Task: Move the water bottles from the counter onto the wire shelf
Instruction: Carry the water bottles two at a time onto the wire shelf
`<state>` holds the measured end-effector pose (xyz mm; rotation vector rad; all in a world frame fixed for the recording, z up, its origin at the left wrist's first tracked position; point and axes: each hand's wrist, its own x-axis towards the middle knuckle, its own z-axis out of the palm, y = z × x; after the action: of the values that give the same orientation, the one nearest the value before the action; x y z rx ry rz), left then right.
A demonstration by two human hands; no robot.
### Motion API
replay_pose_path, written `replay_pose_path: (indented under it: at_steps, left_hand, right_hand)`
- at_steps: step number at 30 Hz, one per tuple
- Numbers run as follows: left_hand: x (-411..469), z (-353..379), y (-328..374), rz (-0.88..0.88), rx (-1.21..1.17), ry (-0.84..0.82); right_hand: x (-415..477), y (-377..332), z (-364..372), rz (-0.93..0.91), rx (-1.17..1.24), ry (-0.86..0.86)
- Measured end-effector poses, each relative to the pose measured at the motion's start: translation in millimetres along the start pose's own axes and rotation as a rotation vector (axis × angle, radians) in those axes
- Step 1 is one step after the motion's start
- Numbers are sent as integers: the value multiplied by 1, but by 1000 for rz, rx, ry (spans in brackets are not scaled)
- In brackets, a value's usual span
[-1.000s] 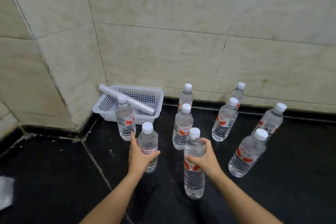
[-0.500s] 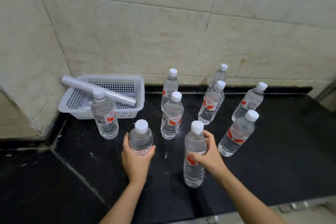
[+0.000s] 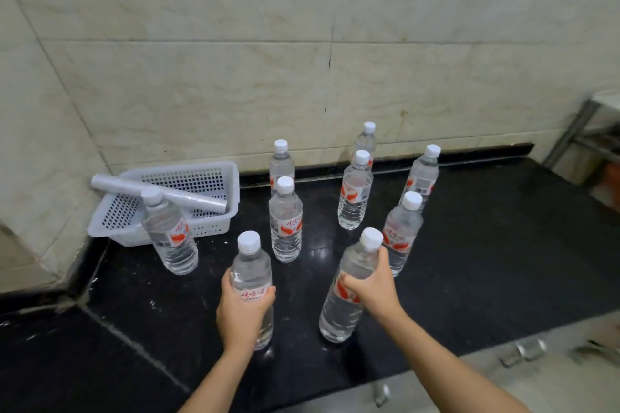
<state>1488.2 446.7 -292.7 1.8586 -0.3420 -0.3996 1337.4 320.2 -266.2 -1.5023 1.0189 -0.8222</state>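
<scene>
- Head view: the left hand point(image 3: 243, 312) has fingers and thumb curled round the label band of the near-left bottle point(image 3: 252, 270). That bottle is upright, with its long axis vertical. Whether its base touches the black counter point(image 3: 503, 245) I cannot tell.
- The right hand point(image 3: 372, 288) grips the near-right bottle point(image 3: 349, 305) round its upper body, just beneath the cap. This bottle leans, cap tipped to the right and base nearer the person.
- Seven other bottles point(image 3: 285, 221) stand upright on the counter between the hands and the tiled wall. One of them is just in front of a white basket point(image 3: 208, 178) that holds a wrapped roll point(image 3: 188, 196).
- A metal frame point(image 3: 577, 134) shows at the far right edge, past the counter's end. It may be the wire shelf, but only a corner is in view.
- If so, the target lies to the right of both hands, and the right hand is the nearer. The carry would probably run rightward, with the tilted bottle righted before it is set down.
</scene>
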Motion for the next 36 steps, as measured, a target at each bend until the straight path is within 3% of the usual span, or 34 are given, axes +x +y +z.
replay_pose_path:
  at_steps: [5, 12, 23, 29, 36]
  left_hand:
    - [-49, 25, 32, 74, -21, -115]
    - [-154, 103, 83, 230, -85, -326]
    - [-319, 245, 130, 286, -117, -688]
    - [-354, 308, 150, 341, -61, -807]
    - [-378, 420, 177, 394, -49, -904]
  right_hand:
    - [-18, -13, -72, -89, -60, -39]
    - [-71, -38, -229, -152, -98, 3]
    - [-175, -14, -429, -111, -130, 283]
    - [-194, 8, -509, -67, -156, 469]
    - [-170, 17, -602, -40, -249, 515]
